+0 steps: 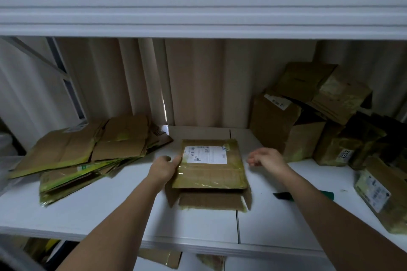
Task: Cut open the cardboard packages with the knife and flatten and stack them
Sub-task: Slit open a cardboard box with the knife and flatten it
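Observation:
A flattened cardboard package [210,174] with a white label and yellow-green tape lies in the middle of the white shelf [110,209], its near flaps spread open. My left hand [164,168] grips its left edge, thumb on top. My right hand [265,158] hovers just right of the package, fingers loosely curled, holding nothing. The knife [284,195], dark blade and green handle, rests on the shelf behind my right forearm, which hides part of it. A stack of flattened boxes [88,149] lies at the left.
Several unopened or crumpled cardboard boxes [308,121] are piled at the back right, one marked 4292 [344,154]. Another labelled package [383,198] sits at the right edge. A white upper shelf beam [198,9] spans overhead. More cardboard shows below the shelf.

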